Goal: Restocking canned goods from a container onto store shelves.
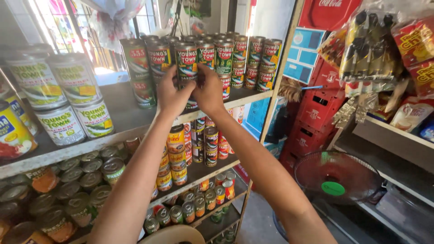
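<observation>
My left hand and right hand both clasped one tall green-labelled sardine can on the top shelf, among stacked cans. I judged it best kept upright, seated squarely, neighbours undisturbed.

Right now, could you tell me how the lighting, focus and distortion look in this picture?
Head view: daylight from the window blows out the top left; the tall cans at the left edge bulge and blur from wide-angle distortion; both hands, left hand and right hand, on the green-labelled can are sharp.
</observation>
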